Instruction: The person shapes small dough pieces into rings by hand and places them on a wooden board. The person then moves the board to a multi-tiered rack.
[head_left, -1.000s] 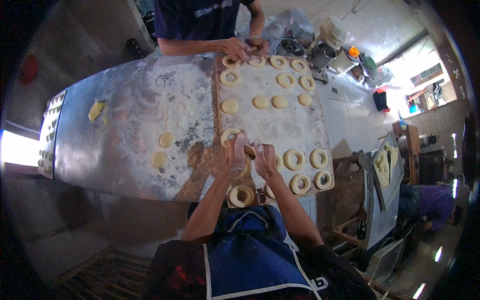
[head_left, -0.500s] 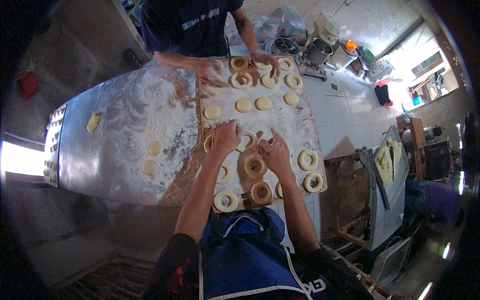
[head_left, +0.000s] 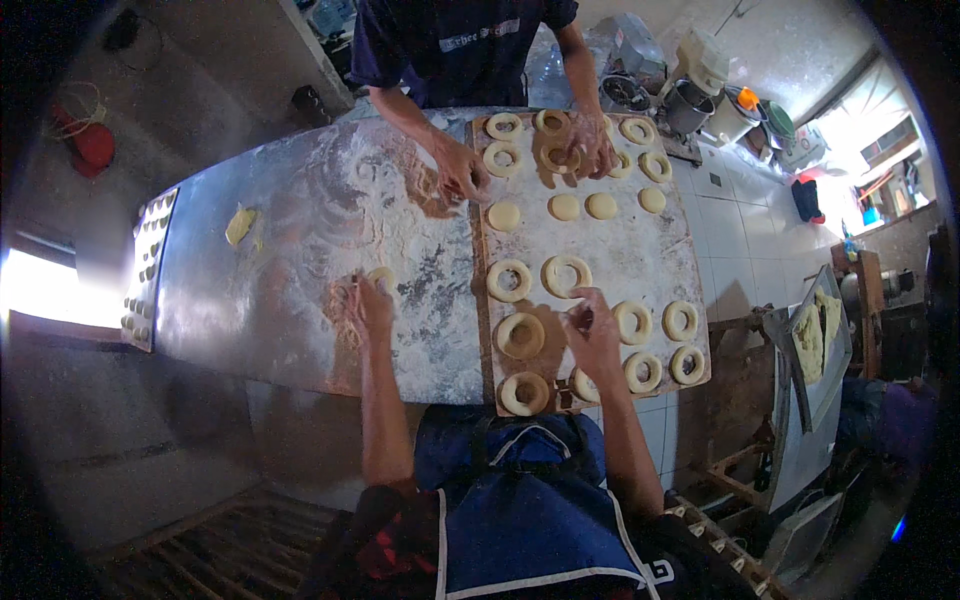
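Head view, 12 o'c = straight away from me. My L hand (head_left: 370, 314) is over the metal table (head_left: 250, 320), by a pale dough disc (head_left: 384, 279) at its 1 o'c, partly hidden behind my fingers; can't tell if I'm gripping dough there or just touching. Loose flour (head_left: 430, 345) lies at approx 3–4 o'c from that hand.

My R hand (head_left: 592, 330) is over the floured board (head_left: 590, 245), well apart from the L. Released: fingers loosely bent, gap btwn thumb & fingertips. Nearest dough ring (head_left: 547, 277) sits flat on the board just off those fingertips, 11 o'c; can't tell if they touch. More rings, clockwise from the R hand: two at 3 o'c, two approx 4, one at 6 partly behind my forearm, then one each approx 8, 9 & 10. Beyond, a row of four flat discs (head_left: 601, 206) runs 11 to 1 o'c.

At the far edge, 12 o'c, co-worker's left hand (head_left: 594, 152) is spread over rings; their right hand (head_left: 466, 175) is by the board's edge, 11 o'c.

Yellow dough scrap (head_left: 240, 226): on the table, 10 o'c from my L hand. Tray (head_left: 160, 275) w/ small pale pieces: table's far end, btwn 9 & 10.
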